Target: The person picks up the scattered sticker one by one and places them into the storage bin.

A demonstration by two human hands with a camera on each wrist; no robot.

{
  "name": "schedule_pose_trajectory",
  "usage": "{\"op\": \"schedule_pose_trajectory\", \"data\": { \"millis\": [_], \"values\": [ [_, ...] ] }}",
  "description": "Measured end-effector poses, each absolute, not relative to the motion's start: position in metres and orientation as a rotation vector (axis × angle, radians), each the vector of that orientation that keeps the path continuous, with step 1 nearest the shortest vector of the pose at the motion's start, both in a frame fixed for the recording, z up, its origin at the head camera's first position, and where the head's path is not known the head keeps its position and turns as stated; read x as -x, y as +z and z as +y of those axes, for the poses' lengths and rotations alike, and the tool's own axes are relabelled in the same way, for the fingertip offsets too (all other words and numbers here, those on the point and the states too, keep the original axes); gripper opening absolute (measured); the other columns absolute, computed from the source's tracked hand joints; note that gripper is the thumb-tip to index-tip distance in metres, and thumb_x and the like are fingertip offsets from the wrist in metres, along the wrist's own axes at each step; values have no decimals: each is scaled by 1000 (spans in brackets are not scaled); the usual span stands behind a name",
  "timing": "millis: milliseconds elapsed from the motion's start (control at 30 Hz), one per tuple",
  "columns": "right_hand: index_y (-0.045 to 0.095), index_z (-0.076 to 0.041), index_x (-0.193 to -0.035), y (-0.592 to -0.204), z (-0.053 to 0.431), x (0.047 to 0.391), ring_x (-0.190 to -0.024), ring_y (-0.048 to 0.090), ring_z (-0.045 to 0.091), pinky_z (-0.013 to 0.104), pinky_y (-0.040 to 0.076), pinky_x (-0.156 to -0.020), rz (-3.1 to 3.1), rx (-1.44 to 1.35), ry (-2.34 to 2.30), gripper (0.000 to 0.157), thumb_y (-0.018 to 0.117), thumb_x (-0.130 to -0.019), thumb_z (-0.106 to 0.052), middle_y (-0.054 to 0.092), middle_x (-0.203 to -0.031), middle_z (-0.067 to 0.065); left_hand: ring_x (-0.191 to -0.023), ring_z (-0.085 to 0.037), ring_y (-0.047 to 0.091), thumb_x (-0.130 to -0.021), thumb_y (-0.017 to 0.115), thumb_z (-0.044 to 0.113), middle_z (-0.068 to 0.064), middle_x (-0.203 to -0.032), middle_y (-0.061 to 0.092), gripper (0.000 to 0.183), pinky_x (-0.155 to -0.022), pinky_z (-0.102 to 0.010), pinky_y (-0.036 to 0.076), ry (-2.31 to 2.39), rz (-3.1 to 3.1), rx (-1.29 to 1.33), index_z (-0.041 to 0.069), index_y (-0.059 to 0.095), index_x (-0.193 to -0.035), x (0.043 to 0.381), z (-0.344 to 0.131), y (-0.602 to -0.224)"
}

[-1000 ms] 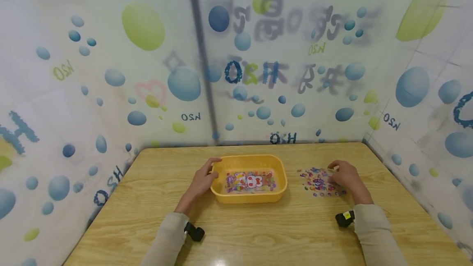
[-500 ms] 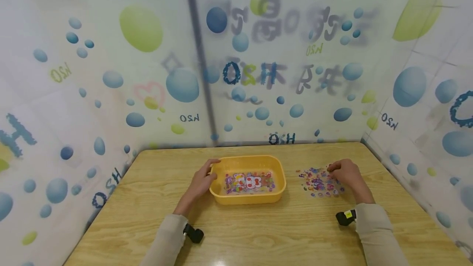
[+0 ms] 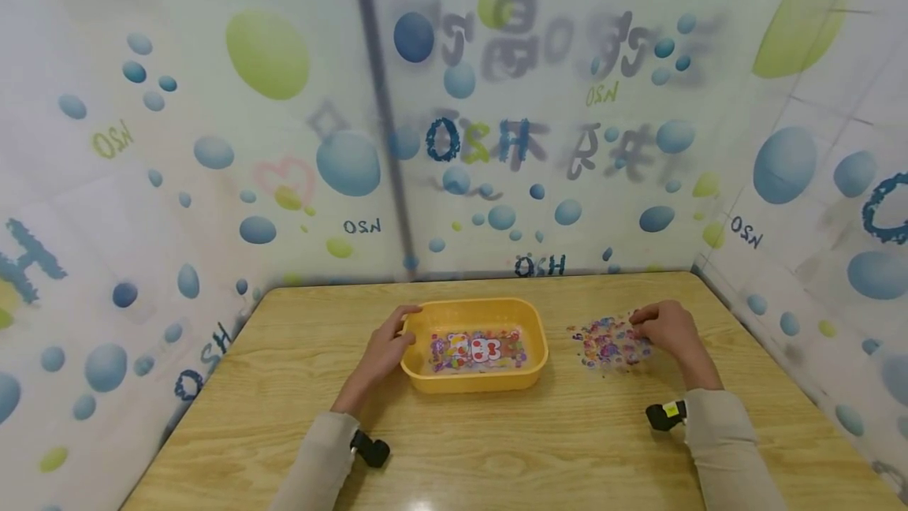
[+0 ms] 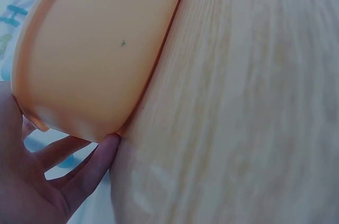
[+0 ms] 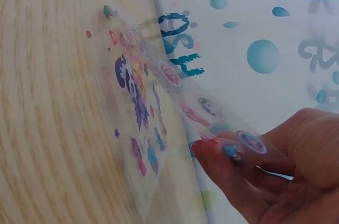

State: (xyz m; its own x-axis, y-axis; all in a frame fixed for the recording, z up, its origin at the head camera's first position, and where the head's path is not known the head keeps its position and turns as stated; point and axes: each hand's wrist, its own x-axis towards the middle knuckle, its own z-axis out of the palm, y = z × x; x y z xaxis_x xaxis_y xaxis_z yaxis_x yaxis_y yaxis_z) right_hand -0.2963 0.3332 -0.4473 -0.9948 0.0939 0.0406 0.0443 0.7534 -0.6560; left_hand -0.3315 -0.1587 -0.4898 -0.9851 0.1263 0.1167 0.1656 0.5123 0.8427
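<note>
A yellow plastic basin [image 3: 477, 382] stands mid-table with a clear sticker sheet [image 3: 485, 349] printed with cartoon animals inside. At its left end my left hand [image 3: 386, 349] grips the rim; in the left wrist view the fingertips [image 4: 111, 142] lie against the outer wall. To the right, my right hand [image 3: 668, 330] pinches the edge of a clear sticker sheet [image 3: 603, 344]. In the right wrist view this sheet rises at a slant from the table to thumb and fingers, with small round stickers along it. Under it lie more stickers [image 5: 140, 118] with colourful pony figures.
The wood-grain table [image 3: 454, 448] reaches back to a curtain [image 3: 454, 203] patterned with blue and green bubbles, which also hangs at both sides. A small black camera [image 3: 370, 448] is strapped to the left wrist, and another black camera [image 3: 665, 416] to the right.
My right hand has taken the edge of the sticker sheet and raised it slightly off the table. The left hand has stayed on the basin.
</note>
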Motion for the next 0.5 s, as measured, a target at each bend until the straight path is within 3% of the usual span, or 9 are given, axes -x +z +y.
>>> {"op": "schedule_pose_trajectory", "data": {
  "millis": [233, 500],
  "values": [
    [72, 10, -115, -441, 330, 294, -88, 66, 29, 30, 52, -68, -2829, 111, 1107, 25, 66, -94, -3, 68, -119, 33, -125, -36, 63, -96, 53, 12, -19, -151, 56, 51, -96, -47, 56, -1502, -2695, 269, 24, 55, -145, 332, -159, -490],
    [71, 11, -115, -436, 330, 293, -81, 63, 25, 29, 50, -66, -2816, 70, 1091, 26, 64, -93, -2, 71, -107, 29, -120, -33, 65, -95, 53, 11, -21, -146, 59, 51, -89, -42, 58, -1514, -2699, 270, 23, 55, -145, 332, -159, -490]
  ]
}}
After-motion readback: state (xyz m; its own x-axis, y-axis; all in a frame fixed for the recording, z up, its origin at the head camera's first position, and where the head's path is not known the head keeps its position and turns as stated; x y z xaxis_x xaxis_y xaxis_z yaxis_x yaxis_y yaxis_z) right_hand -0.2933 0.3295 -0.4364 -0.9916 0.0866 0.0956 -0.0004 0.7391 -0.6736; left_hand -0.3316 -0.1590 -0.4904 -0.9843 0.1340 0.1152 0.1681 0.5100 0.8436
